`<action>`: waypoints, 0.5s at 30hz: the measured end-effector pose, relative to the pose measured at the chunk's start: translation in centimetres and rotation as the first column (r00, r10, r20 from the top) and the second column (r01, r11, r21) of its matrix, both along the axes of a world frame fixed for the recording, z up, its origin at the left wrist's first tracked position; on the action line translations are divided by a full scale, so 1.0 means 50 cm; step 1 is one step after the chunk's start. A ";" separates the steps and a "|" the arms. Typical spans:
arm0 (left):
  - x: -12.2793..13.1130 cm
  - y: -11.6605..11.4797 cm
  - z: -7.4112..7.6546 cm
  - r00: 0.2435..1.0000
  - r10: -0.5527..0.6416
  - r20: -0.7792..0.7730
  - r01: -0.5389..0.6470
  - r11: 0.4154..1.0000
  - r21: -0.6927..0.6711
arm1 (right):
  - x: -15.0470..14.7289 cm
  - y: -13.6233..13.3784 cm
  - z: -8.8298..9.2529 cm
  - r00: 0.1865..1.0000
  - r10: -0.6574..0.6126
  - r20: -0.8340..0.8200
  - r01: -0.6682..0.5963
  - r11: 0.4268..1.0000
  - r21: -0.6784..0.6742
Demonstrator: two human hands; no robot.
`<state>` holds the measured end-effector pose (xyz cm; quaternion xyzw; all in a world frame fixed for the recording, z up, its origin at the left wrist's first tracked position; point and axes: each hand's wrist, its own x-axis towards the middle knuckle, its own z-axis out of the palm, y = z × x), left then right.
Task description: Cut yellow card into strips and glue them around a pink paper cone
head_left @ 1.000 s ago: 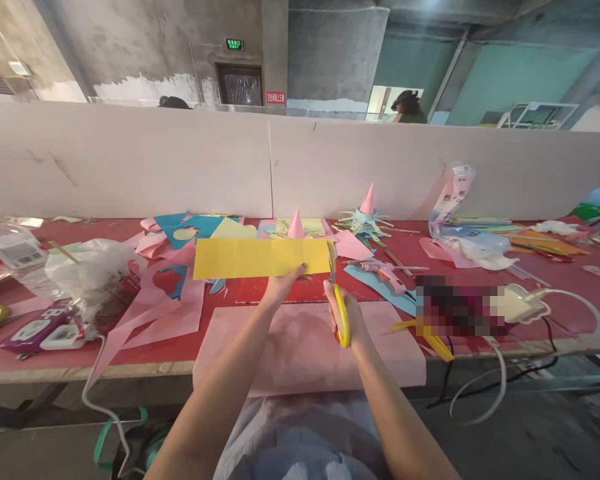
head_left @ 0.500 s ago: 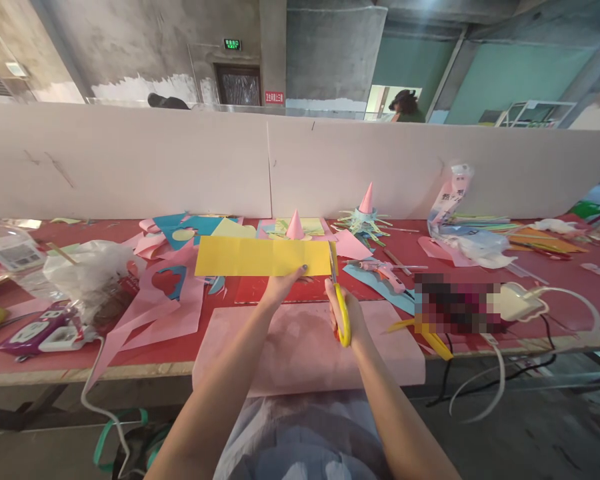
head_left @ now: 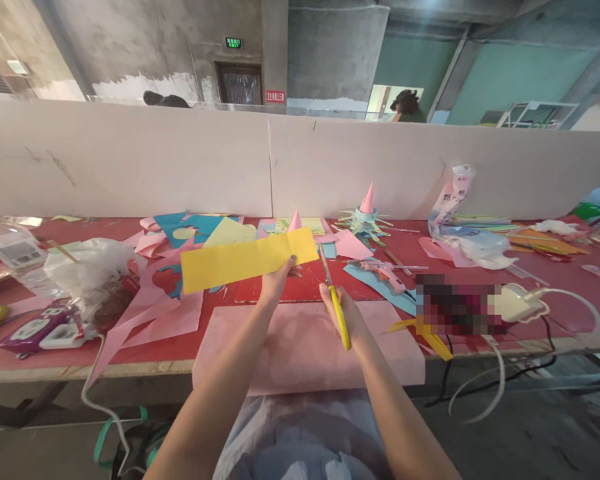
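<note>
My left hand (head_left: 277, 279) pinches a long strip of yellow paper (head_left: 230, 262) near its right end, thumb in front. The strip shows creases and tilts, its left end lower. In my right hand (head_left: 341, 310) are scissors (head_left: 339, 313) with yellow handles, blades pointing up and away. The blades stand just right of the strip, apart from it, and look nearly closed. Behind the strip a pink paper cone (head_left: 295, 220) is partly hidden. Under my forearms lies a pink sheet (head_left: 300, 360) at the table's front edge.
A second pink cone (head_left: 367, 199) with a fringed base stands at the back. To the right are a pink glue gun (head_left: 385, 272) and a white plug (head_left: 517, 302) with cables. Pink paper scraps (head_left: 155, 313) and a plastic bag (head_left: 90, 273) lie left.
The yellow strip has moved left and tilted, its right end rising. It has come away from the scissors, whose blades were at its right end. A narrow yellow piece beyond the blades is gone from view.
</note>
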<state>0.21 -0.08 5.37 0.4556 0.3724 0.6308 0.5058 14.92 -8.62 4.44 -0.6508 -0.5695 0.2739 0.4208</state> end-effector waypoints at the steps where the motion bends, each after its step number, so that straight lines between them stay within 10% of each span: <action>1: -0.002 0.002 0.000 0.999 0.041 0.018 -0.041 0.999 -0.009 | -0.001 -0.001 0.001 1.000 0.019 0.024 -0.019 1.000 0.007; 15: 0.004 -0.001 -0.002 0.999 0.039 0.022 -0.039 0.999 0.006 | -0.031 -0.007 0.018 0.995 0.060 0.078 -0.058 0.998 -0.036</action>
